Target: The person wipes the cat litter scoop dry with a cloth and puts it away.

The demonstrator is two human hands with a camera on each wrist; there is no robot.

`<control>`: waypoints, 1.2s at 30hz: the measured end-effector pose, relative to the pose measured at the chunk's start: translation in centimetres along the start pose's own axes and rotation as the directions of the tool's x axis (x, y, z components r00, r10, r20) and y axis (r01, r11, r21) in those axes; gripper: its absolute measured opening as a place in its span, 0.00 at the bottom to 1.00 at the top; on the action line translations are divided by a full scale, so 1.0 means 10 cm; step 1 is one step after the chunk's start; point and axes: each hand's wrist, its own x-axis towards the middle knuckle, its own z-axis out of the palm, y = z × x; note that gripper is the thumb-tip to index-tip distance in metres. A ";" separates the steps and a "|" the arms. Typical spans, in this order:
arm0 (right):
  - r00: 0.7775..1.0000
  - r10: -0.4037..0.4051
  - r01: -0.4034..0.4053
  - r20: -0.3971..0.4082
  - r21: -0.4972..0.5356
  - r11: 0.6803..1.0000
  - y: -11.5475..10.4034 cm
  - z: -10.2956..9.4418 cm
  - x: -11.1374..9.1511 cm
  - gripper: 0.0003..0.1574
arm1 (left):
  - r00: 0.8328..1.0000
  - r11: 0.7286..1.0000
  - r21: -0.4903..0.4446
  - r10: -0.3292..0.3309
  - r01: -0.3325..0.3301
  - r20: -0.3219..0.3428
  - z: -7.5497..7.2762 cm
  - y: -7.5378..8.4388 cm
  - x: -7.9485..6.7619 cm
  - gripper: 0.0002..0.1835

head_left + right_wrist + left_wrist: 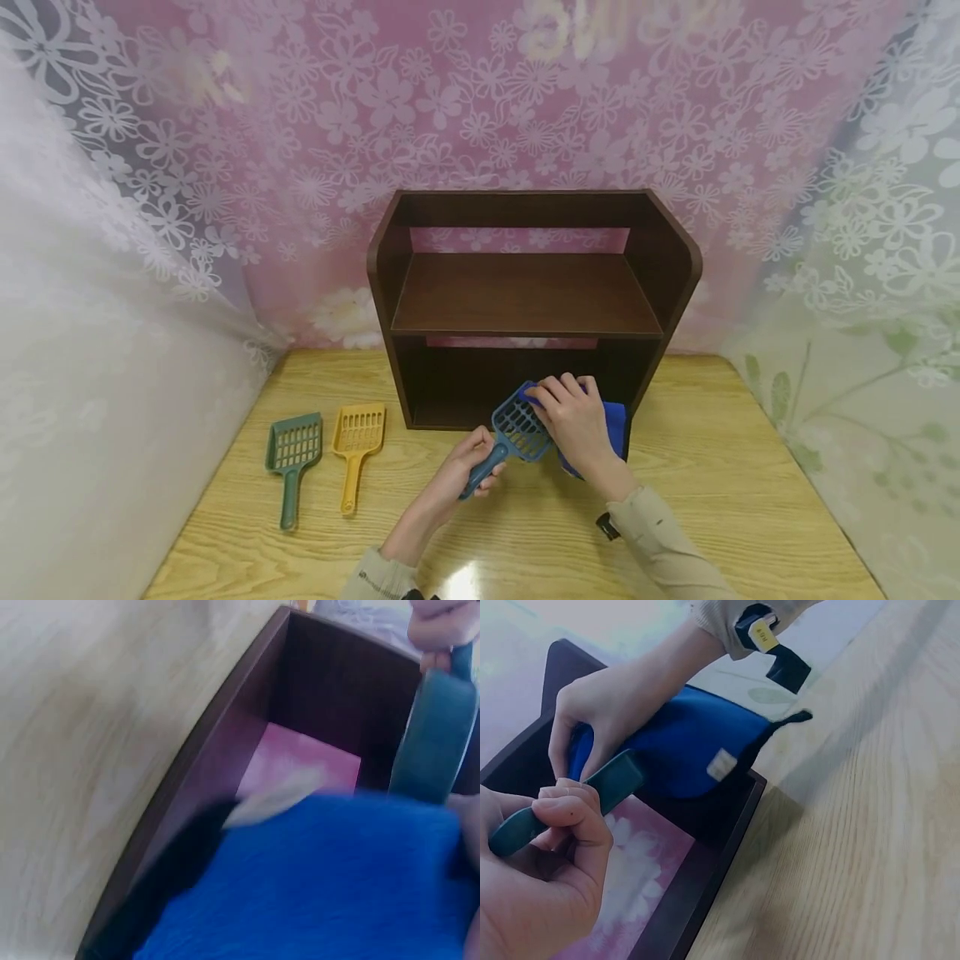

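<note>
A blue litter scoop (pixel 501 452) is tilted in front of the dark shelf, its slotted head toward the right. My left hand (pixel 468 468) grips its handle, fingers curled round it, as the left wrist view also shows. My right hand (pixel 576 423) holds a blue cloth (pixel 617 427) and presses part of it on the scoop's far edge. In the left wrist view the cloth (pixel 690 742) hangs from that hand, with a dark border and a small white label. The right wrist view shows the scoop (pixel 435 739) side-on, past the blurred cloth (pixel 315 885).
Behind the hands stands a dark brown two-tier shelf (pixel 525 292). On the left of the wooden table (pixel 712 500) lie a green litter scoop (pixel 289 492) and a yellow one (pixel 352 475), side by side. Flowered curtains (pixel 480 108) surround the table at the back and sides.
</note>
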 end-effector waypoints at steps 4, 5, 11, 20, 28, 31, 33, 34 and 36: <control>0.995 -0.096 0.093 0.032 0.085 0.992 -0.07 0.01 -0.01 0.13 | 1.000 1.000 0.003 0.003 -0.003 -0.025 0.00 0.02 0.02 0.12; 0.993 -0.115 0.110 0.040 0.110 0.988 -0.08 0.00 -0.02 0.13 | 0.999 1.000 0.002 0.000 0.000 -0.033 0.00 0.02 0.02 0.12; 0.973 -0.203 0.175 0.109 0.225 0.959 -0.06 -0.04 -0.06 0.12 | 0.996 1.000 -0.018 -0.025 0.024 -0.085 -0.05 0.02 0.02 0.11; 0.941 -0.288 0.245 0.176 0.233 0.941 -0.01 -0.11 -0.08 0.11 | 0.997 1.000 -0.004 -0.001 0.000 -0.079 -0.10 0.01 0.00 0.11; 0.922 -0.321 0.263 0.219 0.255 0.931 0.04 -0.17 -0.12 0.15 | 0.994 1.000 0.011 -0.015 0.017 -0.112 -0.11 -0.01 0.00 0.10; 0.924 -0.316 0.264 0.217 0.238 0.935 0.07 -0.17 -0.14 0.16 | 0.994 1.000 0.021 -0.018 0.021 -0.108 -0.12 -0.02 -0.02 0.10; 0.929 -0.306 0.262 0.206 0.215 0.941 0.10 -0.17 -0.15 0.14 | 0.995 0.999 0.025 -0.020 0.023 -0.101 -0.13 -0.01 -0.03 0.10; 0.932 -0.300 0.259 0.201 0.205 0.944 0.11 -0.17 -0.16 0.14 | 0.995 0.999 0.027 -0.019 0.022 -0.096 -0.13 -0.01 -0.03 0.10; 0.939 -0.290 0.255 0.187 0.190 0.948 0.15 -0.18 -0.16 0.13 | 0.996 1.000 0.026 -0.014 0.016 -0.087 -0.13 0.00 -0.04 0.10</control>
